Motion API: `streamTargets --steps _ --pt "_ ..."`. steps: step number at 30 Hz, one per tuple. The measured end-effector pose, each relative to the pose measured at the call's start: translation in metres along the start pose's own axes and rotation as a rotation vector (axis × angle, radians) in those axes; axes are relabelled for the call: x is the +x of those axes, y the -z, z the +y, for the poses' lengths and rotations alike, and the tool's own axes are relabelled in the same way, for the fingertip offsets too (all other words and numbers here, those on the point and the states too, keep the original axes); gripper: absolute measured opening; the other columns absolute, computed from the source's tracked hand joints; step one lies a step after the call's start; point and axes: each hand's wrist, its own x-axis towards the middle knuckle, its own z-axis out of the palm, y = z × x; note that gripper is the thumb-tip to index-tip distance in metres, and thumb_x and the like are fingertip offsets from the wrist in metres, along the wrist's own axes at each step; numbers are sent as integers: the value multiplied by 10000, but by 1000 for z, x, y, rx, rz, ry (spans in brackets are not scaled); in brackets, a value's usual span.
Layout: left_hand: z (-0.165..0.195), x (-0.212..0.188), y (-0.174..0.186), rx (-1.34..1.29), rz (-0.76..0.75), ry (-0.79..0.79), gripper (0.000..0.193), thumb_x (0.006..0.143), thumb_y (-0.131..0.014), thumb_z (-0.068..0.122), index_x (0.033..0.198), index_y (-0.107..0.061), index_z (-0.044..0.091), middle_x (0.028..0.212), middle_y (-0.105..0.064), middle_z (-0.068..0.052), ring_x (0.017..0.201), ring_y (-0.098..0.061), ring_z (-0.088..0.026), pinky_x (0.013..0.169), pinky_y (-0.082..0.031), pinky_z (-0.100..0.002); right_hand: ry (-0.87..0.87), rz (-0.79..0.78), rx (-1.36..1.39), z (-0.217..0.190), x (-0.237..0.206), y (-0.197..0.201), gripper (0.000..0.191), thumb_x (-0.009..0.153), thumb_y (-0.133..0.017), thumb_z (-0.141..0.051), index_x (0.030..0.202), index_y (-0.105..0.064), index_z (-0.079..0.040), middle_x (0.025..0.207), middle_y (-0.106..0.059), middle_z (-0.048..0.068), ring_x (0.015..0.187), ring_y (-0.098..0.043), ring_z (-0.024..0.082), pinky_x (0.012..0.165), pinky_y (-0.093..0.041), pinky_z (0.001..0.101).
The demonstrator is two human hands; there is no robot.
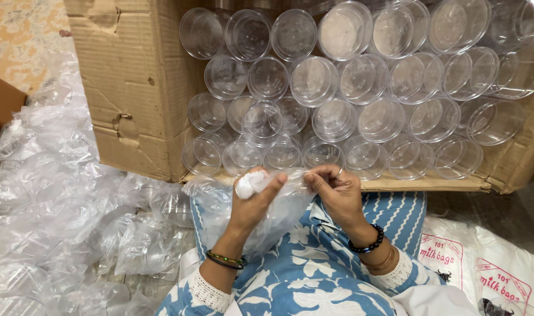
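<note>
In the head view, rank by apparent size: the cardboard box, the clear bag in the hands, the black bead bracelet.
1. Cardboard box, largest by far, running out of frame.
2. Clear bag, held by the left hand and right hand.
3. Black bead bracelet, smallest.
The bag is nearer the camera, but the order is clear anyway.

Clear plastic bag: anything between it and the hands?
No. Both hands already touch the clear plastic bag: the left hand grips its bunched top, the right hand pinches the film beside it. The carton of clear containers lies beyond them.
</note>
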Motion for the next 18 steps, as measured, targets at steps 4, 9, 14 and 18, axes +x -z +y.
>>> streamTargets --steps 4,9,14,18 --pt "-3 -1 2 -183 -148 -177 243 863 -795 192 887 -564 119 965 -634 92 901 -605 -27 766 -520 -215 -46 -10 8 1 -1 -5 139 972 -707 -90 1070 -733 4 924 -729 -2 816 -645 42 712 -526 186" --pt "-6 -3 1 -26 -29 23 178 932 -805 184 958 -715 32 809 -647 28 722 -554 -66 627 -462 -221 -77 -7 24 4 -1 -8 139 996 -695 -105 1069 -733 7 915 -715 -11 803 -626 33 705 -513 181" --pt "-8 -6 2 -94 -138 -85 239 947 -767 256 991 -625 68 855 -603 87 786 -528 -9 699 -456 -183 -137 -22 79 11 -3 -8 151 998 -687 -146 1005 -724 1 849 -704 -11 733 -594 38 626 -471 185" --pt "-12 -6 2 -135 -106 -5 228 875 -797 241 994 -666 98 785 -615 85 693 -537 -12 595 -443 -183 -116 -10 124 15 -1 -9 165 1003 -672 -174 983 -713 -16 868 -693 -13 778 -607 41 706 -506 191"
